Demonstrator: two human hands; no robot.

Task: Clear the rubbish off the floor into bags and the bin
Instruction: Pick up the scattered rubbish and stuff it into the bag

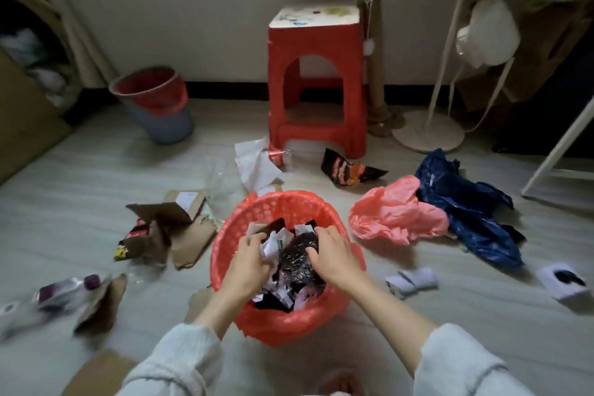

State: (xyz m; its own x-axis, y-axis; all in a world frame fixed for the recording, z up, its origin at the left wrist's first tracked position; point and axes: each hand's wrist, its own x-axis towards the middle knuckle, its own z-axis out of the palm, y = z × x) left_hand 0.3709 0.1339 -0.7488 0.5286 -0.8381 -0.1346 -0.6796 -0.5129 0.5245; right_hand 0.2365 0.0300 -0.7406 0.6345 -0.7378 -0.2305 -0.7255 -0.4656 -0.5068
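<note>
- While both hands reach into it, the red basket (pixel 283 212), lined with a red bag, stands on the floor (pixel 96 177) just before the person, stuffed with crumpled paper and wrappers (pixel 289 264).
- The left hand (pixel 249 255) has its fingers curled into white paper at the basket's left side; the right hand (pixel 334 251) has its fingers curled onto a black speckled wrapper (pixel 297 249).
- Just left of the basket lie torn cardboard pieces (pixel 180 219); further left, blurred packets.
- Behind it lie white paper (pixel 254 164) and a black-and-orange wrapper (pixel 350 170).
- To its right lie a pink plastic bag (pixel 395 212) touching a blue plastic bag (pixel 466 206), then a folded white scrap (pixel 413 280).
- Against the wall stand a red stool (pixel 316 87) and, well left, a tilted grey bin (pixel 157 103) with a red liner.
</note>
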